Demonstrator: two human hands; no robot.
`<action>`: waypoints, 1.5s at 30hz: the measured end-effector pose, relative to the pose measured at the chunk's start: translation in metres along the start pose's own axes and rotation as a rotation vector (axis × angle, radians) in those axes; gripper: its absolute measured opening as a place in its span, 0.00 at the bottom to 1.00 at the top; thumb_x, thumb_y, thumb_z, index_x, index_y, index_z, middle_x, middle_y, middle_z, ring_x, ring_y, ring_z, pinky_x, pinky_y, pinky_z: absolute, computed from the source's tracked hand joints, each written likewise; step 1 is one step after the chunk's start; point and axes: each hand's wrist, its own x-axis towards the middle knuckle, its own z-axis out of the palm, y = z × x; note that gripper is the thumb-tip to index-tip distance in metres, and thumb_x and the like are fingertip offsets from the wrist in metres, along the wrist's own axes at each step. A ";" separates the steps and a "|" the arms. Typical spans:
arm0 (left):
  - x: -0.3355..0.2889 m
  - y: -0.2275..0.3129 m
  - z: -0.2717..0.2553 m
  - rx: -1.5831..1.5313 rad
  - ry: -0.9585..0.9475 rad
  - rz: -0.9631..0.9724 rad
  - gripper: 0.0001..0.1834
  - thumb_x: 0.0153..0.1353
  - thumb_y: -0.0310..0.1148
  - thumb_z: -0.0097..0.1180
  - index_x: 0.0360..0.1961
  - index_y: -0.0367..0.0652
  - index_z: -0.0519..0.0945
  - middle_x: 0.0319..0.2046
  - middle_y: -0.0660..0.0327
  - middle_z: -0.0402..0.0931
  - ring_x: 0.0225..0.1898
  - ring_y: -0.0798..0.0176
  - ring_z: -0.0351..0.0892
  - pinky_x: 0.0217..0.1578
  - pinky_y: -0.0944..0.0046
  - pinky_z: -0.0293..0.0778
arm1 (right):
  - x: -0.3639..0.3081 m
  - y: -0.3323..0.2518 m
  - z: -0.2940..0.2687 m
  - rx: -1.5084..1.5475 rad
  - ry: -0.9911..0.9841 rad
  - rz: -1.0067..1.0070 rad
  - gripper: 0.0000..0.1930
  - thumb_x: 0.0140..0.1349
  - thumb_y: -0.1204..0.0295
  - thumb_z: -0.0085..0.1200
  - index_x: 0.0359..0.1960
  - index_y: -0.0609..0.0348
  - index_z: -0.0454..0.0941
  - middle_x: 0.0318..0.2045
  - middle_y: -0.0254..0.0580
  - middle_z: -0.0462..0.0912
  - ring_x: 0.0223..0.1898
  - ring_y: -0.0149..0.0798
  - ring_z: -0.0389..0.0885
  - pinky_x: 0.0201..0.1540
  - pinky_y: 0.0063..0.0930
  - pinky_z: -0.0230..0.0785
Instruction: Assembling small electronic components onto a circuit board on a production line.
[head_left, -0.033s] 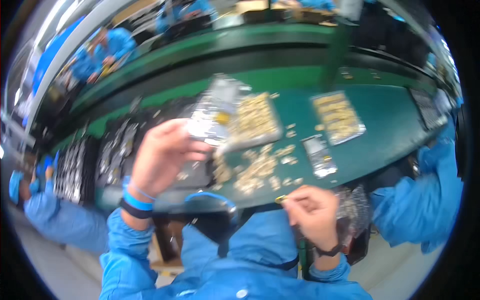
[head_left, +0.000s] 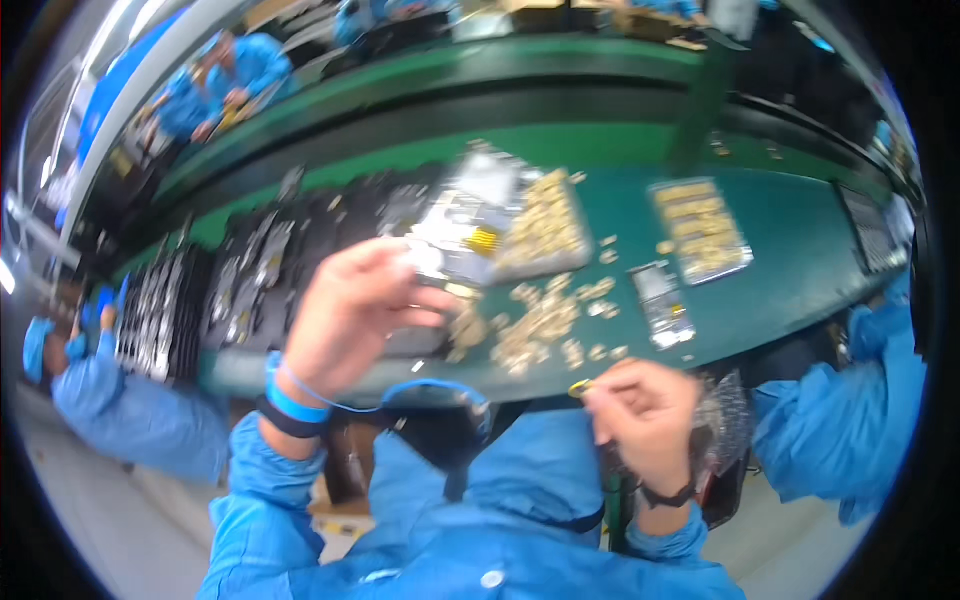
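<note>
Raised over the table's near half, my left hand (head_left: 365, 310) grips a flat silver metal part (head_left: 462, 225) with a yellow patch by its edge. Motion blur hides the part's finer detail. My right hand (head_left: 645, 410), at the table's front edge, pinches a small yellow piece (head_left: 578, 389) between thumb and fingertips. Between and beyond the hands lies a loose pile of small beige pieces (head_left: 535, 330). Behind it, a clear tray (head_left: 545, 272) full of similar pieces is partly covered by the metal part. Another silver part (head_left: 662, 308) rests right of the pile.
A second tray of beige pieces (head_left: 700, 232) lies on the green table (head_left: 800, 225). Black trays (head_left: 225, 300) holding silver parts line the left side. A blue cord (head_left: 430, 384) runs from my left wristband. Co-workers in blue sit at both sides and across.
The whole view has shifted slightly, so the table and both hands appear farther right. Both hands keep their grips, and the wristband's cord now shows stretched out more.
</note>
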 end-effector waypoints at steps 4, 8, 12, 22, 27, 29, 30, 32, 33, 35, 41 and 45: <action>-0.054 -0.065 0.008 -0.076 0.173 0.005 0.17 0.76 0.25 0.57 0.61 0.31 0.81 0.53 0.53 0.86 0.51 0.61 0.88 0.50 0.57 0.88 | 0.020 -0.025 0.048 0.061 -0.175 -0.099 0.03 0.65 0.87 0.64 0.39 0.75 0.85 0.33 0.46 0.86 0.24 0.24 0.80 0.24 0.17 0.69; -0.083 -0.091 0.024 -0.197 0.272 0.007 0.17 0.76 0.24 0.56 0.62 0.27 0.80 0.55 0.48 0.84 0.54 0.57 0.87 0.57 0.58 0.87 | 0.022 -0.018 0.094 -0.078 -0.170 -0.071 0.03 0.65 0.84 0.65 0.39 0.73 0.85 0.31 0.41 0.85 0.27 0.26 0.81 0.29 0.19 0.72; -0.094 -0.099 0.026 -0.195 0.250 0.049 0.22 0.78 0.29 0.54 0.65 0.22 0.75 0.58 0.41 0.81 0.58 0.46 0.85 0.62 0.48 0.83 | 0.015 0.005 0.106 -0.315 -0.141 -0.239 0.03 0.63 0.82 0.66 0.38 0.69 0.86 0.27 0.41 0.83 0.24 0.28 0.80 0.28 0.22 0.68; -0.101 -0.103 0.022 -0.178 0.191 0.097 0.18 0.78 0.24 0.53 0.63 0.25 0.78 0.57 0.45 0.83 0.58 0.55 0.85 0.60 0.54 0.84 | 0.011 0.003 0.109 -0.521 -0.161 -0.287 0.02 0.63 0.82 0.64 0.37 0.66 0.85 0.25 0.41 0.80 0.21 0.29 0.77 0.25 0.24 0.65; -0.105 -0.101 0.018 -0.169 0.200 0.122 0.18 0.78 0.24 0.53 0.63 0.25 0.78 0.56 0.45 0.83 0.58 0.55 0.85 0.60 0.54 0.84 | 0.012 0.004 0.117 -0.509 -0.146 -0.275 0.02 0.63 0.82 0.65 0.35 0.65 0.85 0.26 0.40 0.81 0.19 0.28 0.78 0.24 0.24 0.65; -0.105 -0.101 0.016 -0.172 0.200 0.130 0.18 0.78 0.24 0.53 0.63 0.25 0.78 0.56 0.45 0.83 0.58 0.54 0.85 0.60 0.54 0.84 | 0.012 0.002 0.116 -0.513 -0.182 -0.247 0.02 0.64 0.83 0.65 0.37 0.69 0.84 0.28 0.40 0.82 0.23 0.25 0.78 0.25 0.19 0.66; -0.106 -0.100 0.016 -0.173 0.197 0.137 0.17 0.78 0.24 0.53 0.63 0.24 0.78 0.57 0.45 0.83 0.58 0.54 0.84 0.60 0.54 0.84 | 0.012 0.001 0.115 -0.517 -0.214 -0.220 0.03 0.65 0.83 0.65 0.38 0.72 0.84 0.30 0.40 0.83 0.27 0.21 0.79 0.27 0.15 0.66; -0.106 -0.099 0.016 -0.177 0.200 0.147 0.17 0.78 0.24 0.54 0.63 0.24 0.78 0.56 0.45 0.83 0.58 0.55 0.85 0.60 0.55 0.84 | 0.011 0.005 0.119 -0.496 -0.181 -0.223 0.03 0.63 0.83 0.66 0.36 0.69 0.84 0.28 0.40 0.83 0.24 0.25 0.80 0.26 0.19 0.67; -0.107 -0.099 0.017 -0.180 0.202 0.156 0.17 0.77 0.23 0.54 0.62 0.24 0.78 0.56 0.45 0.84 0.58 0.55 0.85 0.60 0.55 0.84 | 0.011 0.007 0.119 -0.476 -0.147 -0.227 0.03 0.62 0.82 0.67 0.34 0.65 0.84 0.26 0.40 0.83 0.21 0.28 0.81 0.24 0.23 0.68; -0.107 -0.098 0.018 -0.140 0.225 0.151 0.18 0.76 0.24 0.55 0.61 0.23 0.79 0.56 0.43 0.83 0.57 0.52 0.85 0.60 0.53 0.84 | 0.011 0.011 0.119 -0.451 -0.142 -0.211 0.03 0.62 0.82 0.67 0.34 0.66 0.84 0.26 0.41 0.84 0.21 0.28 0.81 0.24 0.23 0.68; -0.107 -0.098 0.022 -0.004 0.292 0.181 0.17 0.74 0.22 0.57 0.59 0.23 0.80 0.53 0.42 0.85 0.53 0.51 0.87 0.58 0.52 0.84 | 0.009 0.010 0.121 -0.365 -0.119 -0.122 0.03 0.62 0.81 0.68 0.34 0.67 0.85 0.26 0.42 0.86 0.23 0.29 0.84 0.25 0.21 0.71; -0.107 -0.102 0.018 -0.054 0.253 0.215 0.16 0.74 0.18 0.57 0.61 0.24 0.80 0.54 0.46 0.86 0.54 0.58 0.87 0.58 0.58 0.85 | 0.009 0.007 0.122 -0.350 -0.098 -0.073 0.04 0.62 0.81 0.70 0.34 0.67 0.85 0.27 0.42 0.86 0.24 0.29 0.85 0.27 0.21 0.72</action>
